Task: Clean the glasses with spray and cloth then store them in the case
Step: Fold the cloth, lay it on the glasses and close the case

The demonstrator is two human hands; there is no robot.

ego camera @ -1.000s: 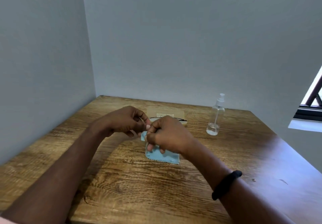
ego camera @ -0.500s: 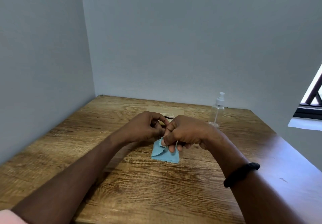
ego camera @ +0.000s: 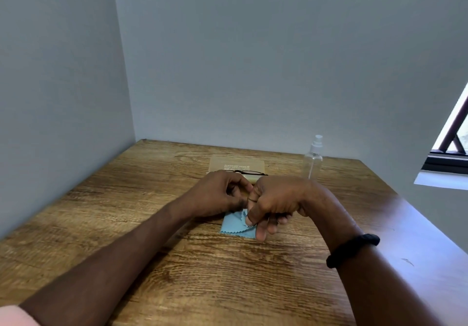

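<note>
The glasses (ego camera: pixel 249 173) have a thin dark frame; only their top edge shows above my knuckles, the rest is hidden by both hands. My left hand (ego camera: pixel 220 194) holds them with curled fingers. My right hand (ego camera: pixel 276 200) pinches the light-blue cloth (ego camera: pixel 234 227) between thumb and fingers, close against my left hand. The cloth's lower part hangs down to the wooden table (ego camera: pixel 202 275). The flat tan case (ego camera: pixel 236 164) lies just behind the hands. The clear spray bottle (ego camera: pixel 313 158) stands upright at the back right, untouched.
Grey walls close the table in on the left and at the back. The table's right edge (ego camera: pixel 417 214) runs along under a window (ego camera: pixel 453 148). A black band (ego camera: pixel 352 249) sits on my right wrist.
Both hands have shifted right and farther from me while staying together. My right hand has turned and worked the cloth, which now hangs lower beneath it.
</note>
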